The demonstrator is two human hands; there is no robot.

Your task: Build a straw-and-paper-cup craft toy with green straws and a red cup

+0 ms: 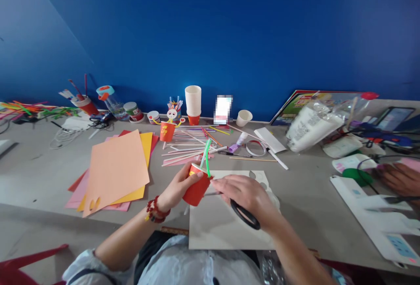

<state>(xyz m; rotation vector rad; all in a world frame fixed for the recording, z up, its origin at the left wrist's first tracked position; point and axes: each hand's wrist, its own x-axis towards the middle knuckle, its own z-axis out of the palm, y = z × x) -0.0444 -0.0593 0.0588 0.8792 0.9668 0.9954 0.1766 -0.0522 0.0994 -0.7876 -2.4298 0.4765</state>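
Observation:
My left hand (183, 183) is wrapped round a red paper cup (197, 190), held tilted above the table. A green pipe cleaner (208, 162) and a pale straw (203, 157) rise from the cup's rim. Black-handled scissors (244, 215) are in my right hand (244, 191), their blades pointing left beside the cup. The fingertips of that hand are close to the rim where the green pipe cleaner meets it; whether they pinch it I cannot tell. Under both hands lies a sheet of white card (223, 228) with pieces cut from its upper right edge.
Coloured paper (118, 171) is stacked at the left. Behind my hands lie many straws (183, 156), a rabbit-faced cup figure (167, 131) and stacked white cups (193, 101). A power strip (361, 219) and another person's hand (402, 179) are at the right.

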